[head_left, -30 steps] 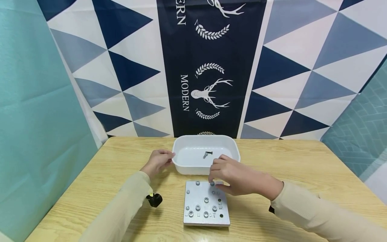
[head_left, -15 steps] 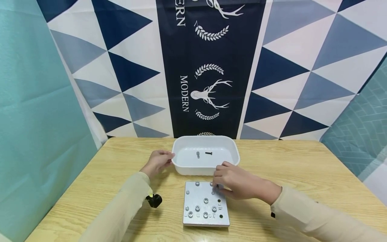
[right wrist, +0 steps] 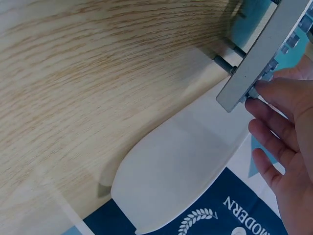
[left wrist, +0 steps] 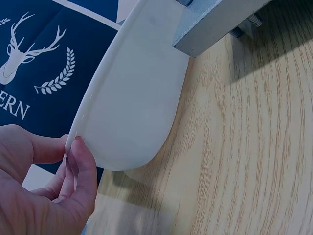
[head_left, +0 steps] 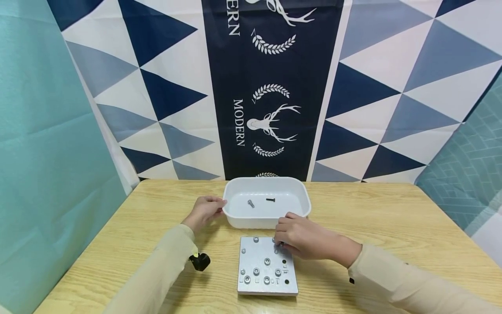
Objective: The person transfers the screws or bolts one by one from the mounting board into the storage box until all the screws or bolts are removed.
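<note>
My left hand [head_left: 205, 213] pinches the left rim of a white plastic tray [head_left: 251, 223] between thumb and fingers, as the left wrist view confirms. In front of the tray lies a silver metal plate [head_left: 260, 253] with several hex-socket bolts set in it, their threaded ends showing below its underside in both wrist views. Over the plate's far right corner, my right hand [head_left: 303, 236] pinches a bolt [right wrist: 252, 93] by its head, with thumb and index finger. Its shank is hidden. Two open holes show along the plate's right side.
Inside the tray lie a silver bolt [head_left: 251, 203] and a dark screw [head_left: 270, 199]. Everything rests on a wooden table [head_left: 157, 218]. A patterned cloth [head_left: 274, 87] hangs behind it. Near the left sleeve is a black wrist camera [head_left: 200, 261].
My right hand has moved from the tray's near edge down to the plate's far right corner, fingers closing in. The silver bolt in the tray has rolled left. My left hand stays put.
</note>
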The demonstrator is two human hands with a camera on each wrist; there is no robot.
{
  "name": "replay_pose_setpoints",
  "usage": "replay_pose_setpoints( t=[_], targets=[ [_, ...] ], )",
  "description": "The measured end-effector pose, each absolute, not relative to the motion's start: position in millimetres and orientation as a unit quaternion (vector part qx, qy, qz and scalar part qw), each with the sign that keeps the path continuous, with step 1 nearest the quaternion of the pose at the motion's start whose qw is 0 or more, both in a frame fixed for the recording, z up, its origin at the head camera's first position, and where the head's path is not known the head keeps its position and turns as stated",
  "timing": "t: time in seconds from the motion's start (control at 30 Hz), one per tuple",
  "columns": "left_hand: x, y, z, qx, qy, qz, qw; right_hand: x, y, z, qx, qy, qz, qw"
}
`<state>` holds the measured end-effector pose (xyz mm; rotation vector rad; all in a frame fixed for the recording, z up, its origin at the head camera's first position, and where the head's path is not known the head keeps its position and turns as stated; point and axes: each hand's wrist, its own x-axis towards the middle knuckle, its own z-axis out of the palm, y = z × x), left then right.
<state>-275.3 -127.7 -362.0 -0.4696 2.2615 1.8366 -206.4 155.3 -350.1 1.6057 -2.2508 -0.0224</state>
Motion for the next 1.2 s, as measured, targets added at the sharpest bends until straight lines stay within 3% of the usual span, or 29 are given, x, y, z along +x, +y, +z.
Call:
replay_pose_setpoints(
  t=[1.2],
  targets=[
    [-274.7,-126.7,-361.7,-0.163,0.760,0.623,0.093,-204.4,154.7,-355.9,0.558,-0.806,-0.022,0.197]
  ],
)
